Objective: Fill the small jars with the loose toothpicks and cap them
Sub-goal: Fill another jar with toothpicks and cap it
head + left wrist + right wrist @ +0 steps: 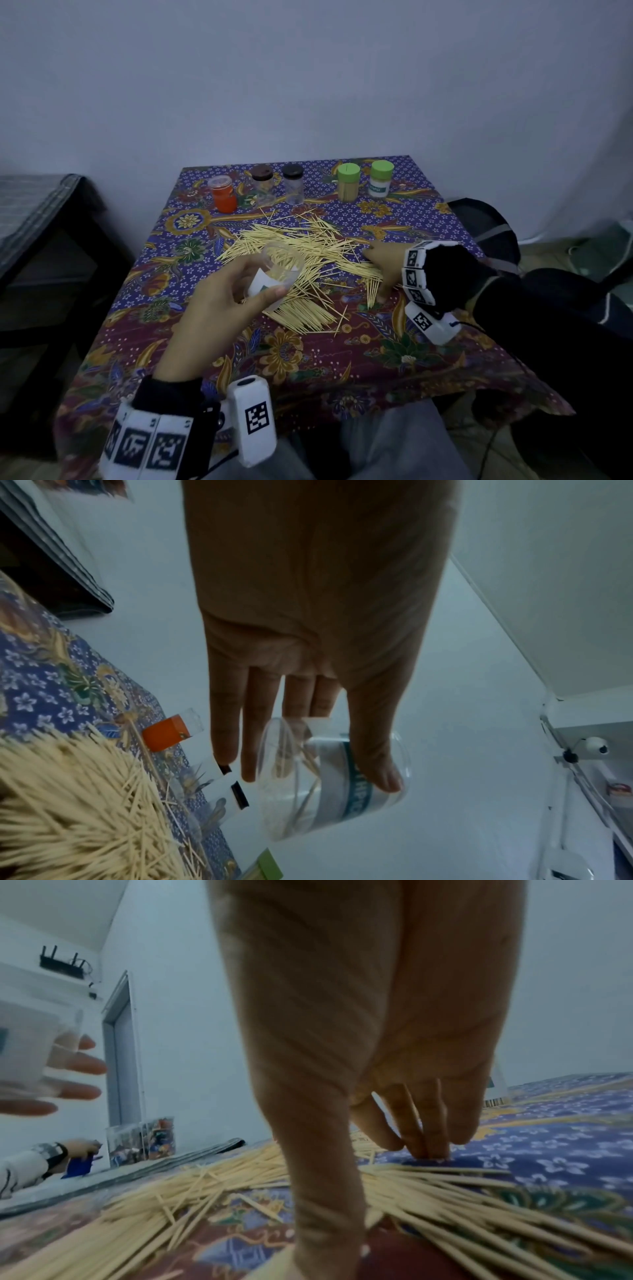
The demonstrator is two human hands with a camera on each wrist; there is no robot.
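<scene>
Toothpicks [301, 270] heaped under right hand [383, 263] with fingers spread on them, left hand [222, 308] gripping tilted jar [277, 270] above heap's near edge

Dim rm, plain wall [308, 68], dark bench [51, 219] left

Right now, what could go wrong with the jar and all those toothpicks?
The left hand holds the open jar tilted, so the few toothpicks inside might slide out. The right hand presses into the loose toothpicks; the sharp tips could prick fingers, or some may scatter across the tablecloth.
</scene>
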